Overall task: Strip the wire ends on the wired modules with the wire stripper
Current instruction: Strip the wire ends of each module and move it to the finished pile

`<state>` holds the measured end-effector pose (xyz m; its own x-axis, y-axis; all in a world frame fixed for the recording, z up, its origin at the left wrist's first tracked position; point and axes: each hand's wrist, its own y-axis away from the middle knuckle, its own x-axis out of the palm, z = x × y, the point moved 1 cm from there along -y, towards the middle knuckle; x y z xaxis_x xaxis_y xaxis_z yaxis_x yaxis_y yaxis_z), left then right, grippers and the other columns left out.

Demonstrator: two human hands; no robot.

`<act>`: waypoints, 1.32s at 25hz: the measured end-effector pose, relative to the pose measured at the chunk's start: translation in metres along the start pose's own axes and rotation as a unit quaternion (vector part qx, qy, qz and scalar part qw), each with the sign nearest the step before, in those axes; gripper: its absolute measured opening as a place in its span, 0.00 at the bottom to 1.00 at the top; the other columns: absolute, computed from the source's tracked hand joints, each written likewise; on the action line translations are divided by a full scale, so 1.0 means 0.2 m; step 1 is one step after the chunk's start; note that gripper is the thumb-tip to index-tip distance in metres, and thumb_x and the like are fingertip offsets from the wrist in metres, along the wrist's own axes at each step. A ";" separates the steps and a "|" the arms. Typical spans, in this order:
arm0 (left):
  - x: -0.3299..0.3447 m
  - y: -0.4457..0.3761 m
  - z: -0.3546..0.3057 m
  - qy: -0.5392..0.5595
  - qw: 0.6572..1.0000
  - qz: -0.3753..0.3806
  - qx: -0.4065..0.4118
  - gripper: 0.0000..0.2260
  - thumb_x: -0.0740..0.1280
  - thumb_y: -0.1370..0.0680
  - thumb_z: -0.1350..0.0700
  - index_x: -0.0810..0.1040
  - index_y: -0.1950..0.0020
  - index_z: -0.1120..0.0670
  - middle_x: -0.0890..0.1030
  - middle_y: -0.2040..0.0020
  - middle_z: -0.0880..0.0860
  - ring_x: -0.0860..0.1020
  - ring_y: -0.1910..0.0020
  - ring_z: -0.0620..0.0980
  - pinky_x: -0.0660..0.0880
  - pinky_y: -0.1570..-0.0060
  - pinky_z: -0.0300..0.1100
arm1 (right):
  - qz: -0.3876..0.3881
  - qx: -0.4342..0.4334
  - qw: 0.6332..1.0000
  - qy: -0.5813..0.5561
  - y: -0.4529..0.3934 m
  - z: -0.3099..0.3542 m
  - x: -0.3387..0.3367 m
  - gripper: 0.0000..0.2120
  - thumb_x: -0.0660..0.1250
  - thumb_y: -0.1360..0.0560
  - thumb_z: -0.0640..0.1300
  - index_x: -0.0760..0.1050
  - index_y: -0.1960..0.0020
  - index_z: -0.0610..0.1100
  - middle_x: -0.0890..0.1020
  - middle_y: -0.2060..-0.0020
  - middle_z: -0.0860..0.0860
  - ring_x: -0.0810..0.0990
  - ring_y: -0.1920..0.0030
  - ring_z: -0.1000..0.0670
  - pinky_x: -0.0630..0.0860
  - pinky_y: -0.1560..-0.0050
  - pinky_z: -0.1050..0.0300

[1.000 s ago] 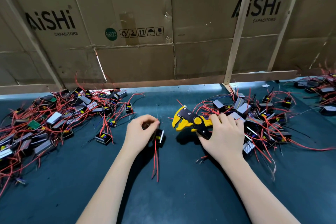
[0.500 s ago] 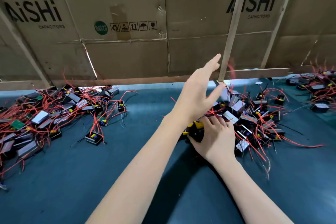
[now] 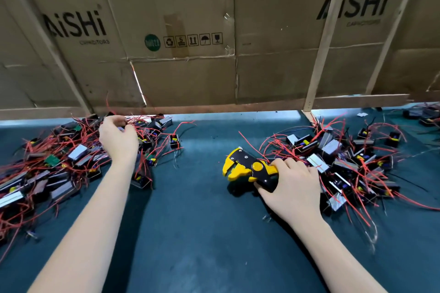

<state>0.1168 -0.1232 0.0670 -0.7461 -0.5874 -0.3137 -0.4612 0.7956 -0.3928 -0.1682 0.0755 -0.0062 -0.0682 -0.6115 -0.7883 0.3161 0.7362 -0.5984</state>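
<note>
Step in hand looks like the fetch of the next module. Left hand is over the far side of the left pile of wired modules, fingers curled in among the red wires — whether it actually pinches a wire or a module can't be told, the fingertips are blurred. Right hand grips the handles of the yellow-and-black wire stripper, which rests on the dark green table mat just beside the right pile of modules; stripper head points left, its mouth slightly agape, nothing in it. Next move, as a judgement: lift one module clear of the tangle, bring a free wire end across to the stripper mouth, seat it, squeeze. Risk — snagged neighbours dragging along.
</note>
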 end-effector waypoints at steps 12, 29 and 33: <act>-0.21 0.13 0.10 -0.331 0.879 0.343 0.016 0.17 0.79 0.32 0.51 0.74 0.60 0.58 0.82 0.61 0.56 0.83 0.67 0.56 0.80 0.65 0.45 | 0.014 0.015 1.000 0.003 0.00 -0.01 -0.02 0.22 0.77 0.39 0.60 0.78 0.55 0.45 0.80 0.61 0.49 0.79 0.57 0.42 0.68 0.54 0.49; 0.05 0.58 -0.03 -0.047 0.817 0.531 0.221 0.03 0.74 0.26 0.57 0.86 0.57 0.48 0.84 0.62 0.42 0.80 0.63 0.38 0.73 0.59 0.29 | -0.026 0.023 0.999 0.037 0.00 -0.03 0.00 0.23 0.81 0.45 0.55 0.78 0.60 0.41 0.79 0.66 0.46 0.78 0.62 0.41 0.69 0.58 0.49; 0.05 0.63 -0.01 0.017 0.844 0.501 0.193 0.04 0.74 0.26 0.56 0.85 0.60 0.48 0.84 0.63 0.44 0.80 0.64 0.41 0.74 0.59 0.32 | -0.029 0.024 0.999 0.040 -0.01 -0.02 0.01 0.23 0.81 0.44 0.54 0.79 0.58 0.41 0.79 0.65 0.45 0.78 0.62 0.40 0.69 0.58 0.48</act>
<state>0.0503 -0.0277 0.0154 -0.6851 0.3601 -0.6332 0.5938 0.7796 -0.1992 -0.1725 0.0736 -0.0065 -0.1617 -0.6258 -0.7630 0.3545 0.6848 -0.6368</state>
